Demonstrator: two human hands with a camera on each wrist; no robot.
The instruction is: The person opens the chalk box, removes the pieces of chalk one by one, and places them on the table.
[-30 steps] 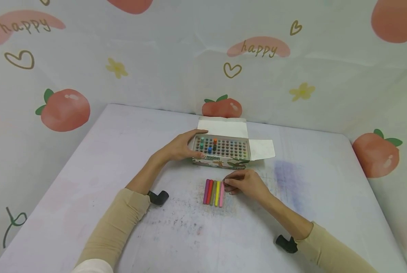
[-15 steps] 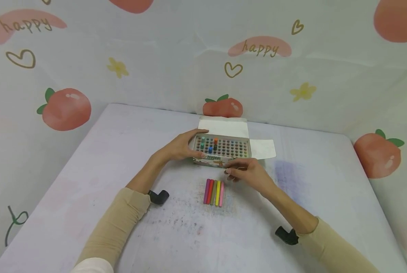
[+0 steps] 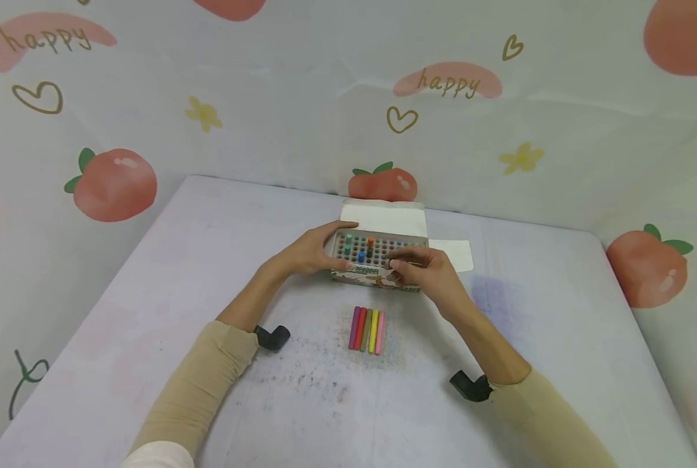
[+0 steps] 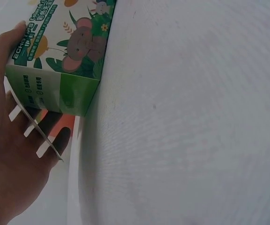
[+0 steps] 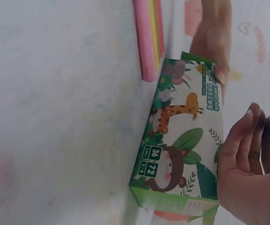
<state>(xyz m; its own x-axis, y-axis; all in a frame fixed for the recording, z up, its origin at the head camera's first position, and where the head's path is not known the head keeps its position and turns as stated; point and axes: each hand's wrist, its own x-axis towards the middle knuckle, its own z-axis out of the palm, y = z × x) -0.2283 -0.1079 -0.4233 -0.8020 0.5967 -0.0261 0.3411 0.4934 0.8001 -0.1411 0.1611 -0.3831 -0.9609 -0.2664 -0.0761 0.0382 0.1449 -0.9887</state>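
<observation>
An opened chalk box (image 3: 356, 278) stands on the table, with rows of round holes and chalk ends inside. Orange (image 3: 371, 241), blue (image 3: 361, 256) and green chalk sticks (image 3: 349, 240) poke up above the rest. My left hand (image 3: 310, 250) grips the box's left end, thumb at the front edge and index finger along the back. Over the front right part of the box is my right hand (image 3: 432, 273), thumb and fingers bent close together with no chalk visible among them. A row of chalk sticks lies before the box, from a purple stick (image 3: 354, 328) to a pink stick (image 3: 380, 333).
The raised lid (image 3: 383, 218) stands behind the box, and a white side flap (image 3: 453, 255) sticks out to its right. Chalk smudges, including a purple patch (image 3: 494, 305), mark the table (image 3: 266, 403). A printed cloth wall (image 3: 290, 97) rises behind it.
My right hand has moved from beside the pink chalk stick up and away to over the front right of the box. The left hand has stayed on the box; the chalk row lies unchanged.
</observation>
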